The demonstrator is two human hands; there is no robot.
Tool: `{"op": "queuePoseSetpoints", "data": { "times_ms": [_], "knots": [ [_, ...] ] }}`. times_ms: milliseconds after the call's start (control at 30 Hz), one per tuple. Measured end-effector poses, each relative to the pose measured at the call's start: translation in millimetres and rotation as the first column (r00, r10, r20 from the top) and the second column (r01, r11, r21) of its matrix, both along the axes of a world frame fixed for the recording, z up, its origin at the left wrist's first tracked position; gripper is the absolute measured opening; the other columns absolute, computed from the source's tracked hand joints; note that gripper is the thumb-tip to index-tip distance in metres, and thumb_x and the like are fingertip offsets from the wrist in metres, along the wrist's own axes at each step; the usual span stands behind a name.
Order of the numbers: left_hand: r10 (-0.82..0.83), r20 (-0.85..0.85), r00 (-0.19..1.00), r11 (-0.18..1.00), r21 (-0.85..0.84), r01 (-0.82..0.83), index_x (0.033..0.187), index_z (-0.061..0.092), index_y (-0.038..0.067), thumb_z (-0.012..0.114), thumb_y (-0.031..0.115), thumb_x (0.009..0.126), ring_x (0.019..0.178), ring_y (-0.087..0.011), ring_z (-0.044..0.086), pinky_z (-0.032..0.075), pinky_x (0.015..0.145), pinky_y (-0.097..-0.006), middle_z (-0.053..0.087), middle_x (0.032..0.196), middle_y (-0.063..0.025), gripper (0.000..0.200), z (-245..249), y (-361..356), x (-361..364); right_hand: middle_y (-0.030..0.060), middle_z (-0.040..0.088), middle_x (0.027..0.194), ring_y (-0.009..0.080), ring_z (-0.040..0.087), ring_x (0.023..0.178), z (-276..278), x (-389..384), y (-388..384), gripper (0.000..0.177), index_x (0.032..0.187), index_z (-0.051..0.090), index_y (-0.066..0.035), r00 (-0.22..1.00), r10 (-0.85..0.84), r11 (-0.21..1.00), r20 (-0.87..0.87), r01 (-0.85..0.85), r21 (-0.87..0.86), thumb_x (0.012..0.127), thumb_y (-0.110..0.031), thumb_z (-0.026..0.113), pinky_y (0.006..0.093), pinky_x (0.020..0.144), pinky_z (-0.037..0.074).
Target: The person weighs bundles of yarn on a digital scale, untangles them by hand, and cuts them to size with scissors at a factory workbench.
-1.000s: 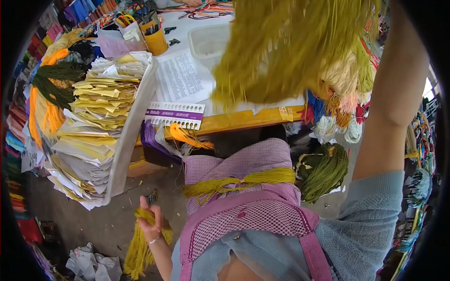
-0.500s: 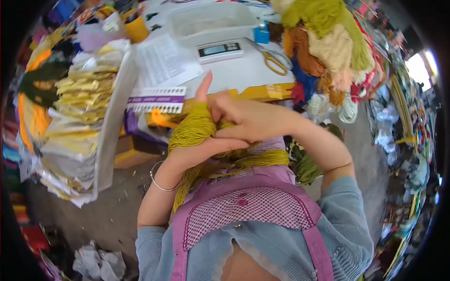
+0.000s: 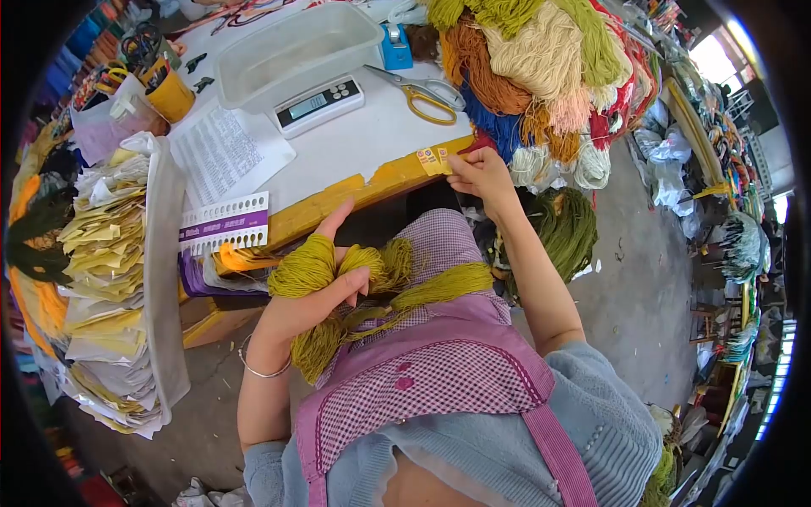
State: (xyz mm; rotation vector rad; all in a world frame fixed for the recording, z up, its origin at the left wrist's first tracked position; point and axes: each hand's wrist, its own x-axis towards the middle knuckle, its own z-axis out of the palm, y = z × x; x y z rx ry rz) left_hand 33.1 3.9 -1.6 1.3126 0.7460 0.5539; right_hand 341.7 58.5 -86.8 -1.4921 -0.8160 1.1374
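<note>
My left hand [image 3: 314,309] is closed around a bundle of olive-green yarn [image 3: 302,269] above my lap, with the thumb sticking up. More of the yarn lies across the checked apron, and a tail of it droops below the wrist. At the front edge of the table, my right hand [image 3: 485,179] pinches at the edge of the small yellow labels [image 3: 427,160] stuck there; thumb and index finger meet at the rightmost one. Part of that label is hidden by the fingertips.
On the table [image 3: 325,156] are a digital scale [image 3: 319,106], a clear plastic tub [image 3: 296,52], scissors [image 3: 427,100], a blue tape dispenser [image 3: 395,47] and a printed sheet [image 3: 224,152]. Colored yarn skeins [image 3: 532,63] pile at right. A bin of packets [image 3: 165,279] stands left.
My right hand has left the yarn and moved up and right to the labels on the table edge. The left hand still holds the yarn, slightly lower and further left.
</note>
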Motion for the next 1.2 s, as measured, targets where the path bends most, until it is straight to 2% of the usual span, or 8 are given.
{"op": "queuePoseSetpoints", "data": {
  "times_ms": [367,567,633,667,900,1100,1167,1200],
  "knots": [
    [0.091,-0.006,0.996,0.995,-0.045,-0.091,0.15,0.018,0.008,0.058,0.005,0.091,0.062,-0.0068,0.049,0.042,0.058,-0.0195,0.058,0.075,-0.0043,0.072,-5.9,6.1,-3.6,0.0024,0.061,0.082,0.0095,0.06,0.071,24.2,17.2,7.2,0.038,0.112,0.053,0.0,0.986,0.126,0.981,-0.108,-0.14,-0.136,0.083,-0.013,0.073,0.0207,0.062,0.05],
    [0.136,0.015,0.991,0.989,-0.063,-0.135,0.152,0.01,0.009,0.049,-0.005,0.082,0.066,-0.0097,0.054,0.046,0.063,-0.0216,0.065,0.09,-0.0097,0.082,12.5,8.7,-11.5,0.0065,0.066,0.093,0.0134,0.064,0.082,71.0,-52.0,-32.6,0.01,0.096,0.061,-0.003,0.845,0.486,0.866,-0.225,-0.43,0.256,0.089,-0.008,0.064,0.0278,0.077,0.053],
    [0.146,0.075,0.986,0.986,-0.094,-0.139,0.153,0.01,0.01,0.049,-0.005,0.08,0.066,-0.0102,0.054,0.046,0.063,-0.0221,0.065,0.089,-0.009,0.084,19.5,5.5,-14.9,0.0158,0.064,0.114,0.0143,0.064,0.092,86.9,-90.2,-51.0,0.008,0.096,0.062,-0.002,0.764,0.618,0.77,-0.186,-0.541,0.339,0.088,-0.003,0.063,0.0282,0.084,0.051],
    [0.142,0.15,0.978,0.985,-0.121,-0.124,0.153,0.009,0.011,0.049,-0.006,0.079,0.067,-0.0106,0.055,0.046,0.063,-0.0227,0.065,0.087,-0.0082,0.085,21.2,4.2,-16.3,0.0075,0.067,0.101,0.0134,0.063,0.094,100.2,-100.6,-55.3,0.009,0.098,0.063,-0.002,0.675,0.688,0.724,-0.268,-0.612,0.317,0.089,-0.005,0.063,0.0278,0.089,0.048],
    [0.131,0.037,0.991,0.99,0.055,-0.133,0.152,0.017,0.01,0.053,0.001,0.09,0.063,-0.0057,0.05,0.043,0.058,-0.0193,0.059,0.08,-0.0034,0.072,22.4,-3.5,-24.7,0.0062,0.061,0.096,0.0085,0.058,0.074,70.5,-139.6,-49.3,0.011,0.092,0.053,-0.001,0.582,0.741,0.671,-0.334,-0.657,0.344,0.091,-0.007,0.061,0.0268,0.072,0.05],
    [0.13,0.018,0.991,0.992,0.007,-0.13,0.151,0.02,0.01,0.053,0.001,0.09,0.064,-0.0065,0.05,0.043,0.059,-0.0198,0.059,0.08,-0.0041,0.07,11.9,1.1,-31.7,0.0096,0.062,0.092,0.0152,0.062,0.077,66.1,-147.6,-54.9,0.01,0.095,0.052,-0.001,0.772,0.634,0.716,0.041,-0.607,0.344,0.092,-0.007,0.059,0.03,0.064,0.051],
    [0.131,0.007,0.991,0.991,-0.008,-0.131,0.15,0.021,0.01,0.054,0.001,0.09,0.065,-0.0068,0.051,0.044,0.06,-0.0199,0.059,0.081,-0.0044,0.07,12.0,3.8,-32.4,0.0137,0.063,0.096,0.0235,0.064,0.08,68.5,-144.4,-54.3,0.015,0.1,0.057,0.0,0.726,0.281,0.595,0.627,-0.644,0.48,0.087,-0.004,0.063,0.0303,0.068,0.05],
    [0.152,0.002,0.988,0.988,-0.029,-0.152,0.15,0.021,0.01,0.055,0.001,0.09,0.066,-0.0071,0.052,0.044,0.061,-0.0203,0.059,0.081,-0.0045,0.07,13.8,5.0,-32.8,0.0148,0.063,0.094,0.0301,0.064,0.082,66.5,-140.9,-54.2,0.021,0.104,0.061,0.0,0.684,0.247,0.57,0.687,-0.675,0.468,0.084,-0.004,0.066,0.0333,0.07,0.051]
  ]
}}
